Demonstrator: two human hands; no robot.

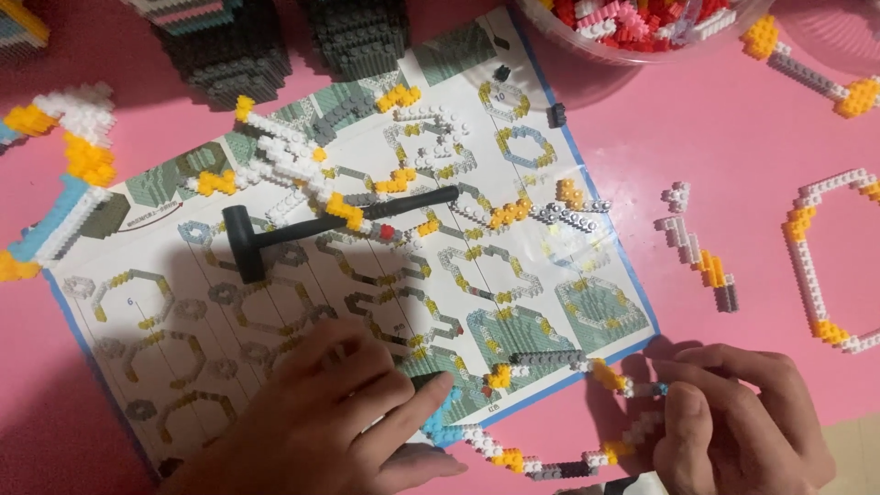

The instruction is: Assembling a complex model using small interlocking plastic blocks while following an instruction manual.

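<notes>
Nearest the lens, 2 bare hands low over the instruction sheet and the pink tabletop. Left hand laid on the sheet's lower edge, fingers curled together and pressing down, fingertips at a blue piece on the sheet's near corner; cannot tell whether anything is pinched under them. Right hand just right of the sheet's lower right corner, thumb and fingertips closed on the end of a half-built ring of tiny bricks, grey, white, yellow and blue, curving from the sheet's bottom edge along below that corner to the fingers. On the sheet's upper middle, a small black hammer, head toward the left side, handle slanting up to the right. Touching the handle, across the sheet's upper half, a white and yellow brick assembly. Near the sheet's right edge, a short silver-grey strip of bricks. Right of the sheet, well apart, a short white, orange and grey strip, and further right a larger white and yellow hexagon ring. Beyond the sheet's top right corner, a clear tub of red, white and pink bricks. Above the sheet's top edge, 2 dark grey brick blocks. Left of the sheet, a white, yellow and blue brick piece.
</notes>
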